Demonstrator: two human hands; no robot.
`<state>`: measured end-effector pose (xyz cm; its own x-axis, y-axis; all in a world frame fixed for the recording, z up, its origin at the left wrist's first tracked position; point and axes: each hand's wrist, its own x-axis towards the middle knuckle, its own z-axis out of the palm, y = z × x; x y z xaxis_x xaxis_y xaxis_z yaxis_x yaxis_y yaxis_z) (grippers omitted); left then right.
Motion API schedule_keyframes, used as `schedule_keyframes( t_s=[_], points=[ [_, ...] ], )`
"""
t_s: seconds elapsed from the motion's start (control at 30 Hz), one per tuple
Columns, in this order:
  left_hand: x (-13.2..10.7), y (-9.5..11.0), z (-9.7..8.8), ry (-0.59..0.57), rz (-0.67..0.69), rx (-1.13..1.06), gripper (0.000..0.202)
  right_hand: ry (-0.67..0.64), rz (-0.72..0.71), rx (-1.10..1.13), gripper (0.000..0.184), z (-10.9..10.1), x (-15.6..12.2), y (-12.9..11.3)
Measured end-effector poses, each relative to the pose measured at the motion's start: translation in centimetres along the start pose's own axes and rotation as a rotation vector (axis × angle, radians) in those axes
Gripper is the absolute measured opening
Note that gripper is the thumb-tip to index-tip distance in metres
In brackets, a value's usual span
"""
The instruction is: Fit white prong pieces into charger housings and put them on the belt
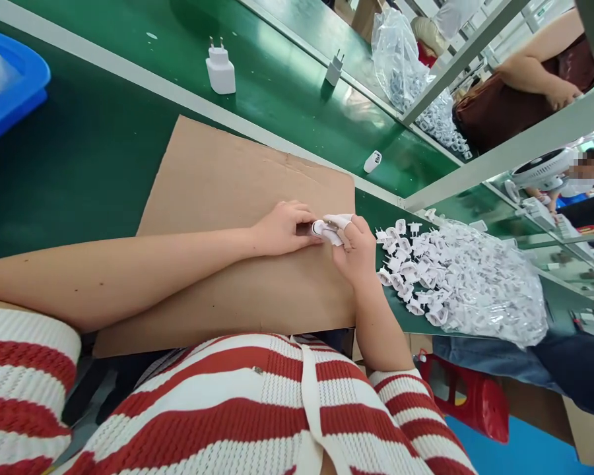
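My left hand (282,227) and my right hand (357,251) meet over a brown cardboard sheet (228,178) on the green bench. Both grip one small white charger part (325,231) between them, the left from its left end, the right with white-taped fingertips from its right end. Just right of my right hand lies a heap of white plug parts (416,270) spilling out of a clear plastic bag (495,290).
On the green conveyor belt behind the cardboard stand a white charger (220,69), a smaller charger (334,68) and a lying one (372,161). A blue bin (14,86) sits far left. Another bag of parts (400,59) and a co-worker's arm (539,66) are beyond the rail. A red stool (475,396) stands below.
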<state>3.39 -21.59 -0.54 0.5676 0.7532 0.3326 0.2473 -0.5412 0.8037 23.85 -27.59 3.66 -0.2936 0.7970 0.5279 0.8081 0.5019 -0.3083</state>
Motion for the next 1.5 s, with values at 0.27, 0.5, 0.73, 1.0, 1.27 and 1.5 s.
schedule_keyframes(
  t_s=[0.27, 0.5, 0.73, 1.0, 1.27, 1.5],
  points=[
    [-0.1, 0.0, 0.1, -0.001, -0.005, 0.009, 0.048, -0.049, 0.016, 0.01, 0.028, 0.0, 0.4, -0.1],
    [-0.1, 0.1, -0.1, -0.004, -0.014, 0.021, 0.041, -0.148, 0.115, -0.134, 0.031, -0.2, 0.7, -0.5],
    [-0.3, 0.8, -0.1, -0.024, -0.028, 0.066, 0.041, -0.25, 0.235, 0.099, 0.052, -0.8, 0.6, 0.3],
    [7.0, -4.4, -5.5, 0.126, -0.356, 0.179, 0.052, -0.331, 0.743, -0.523, 0.06, -3.5, -0.9, 4.3],
    [15.3, -9.7, -11.0, 0.385, -0.61, 0.529, 0.043, -0.327, 0.859, -0.481, 0.037, -2.9, -0.3, 6.5],
    [16.3, -8.7, -7.6, 0.676, -0.332, 0.683, 0.076, -0.149, 0.792, -0.436, 0.031, -2.7, 0.2, 5.9]
  ],
)
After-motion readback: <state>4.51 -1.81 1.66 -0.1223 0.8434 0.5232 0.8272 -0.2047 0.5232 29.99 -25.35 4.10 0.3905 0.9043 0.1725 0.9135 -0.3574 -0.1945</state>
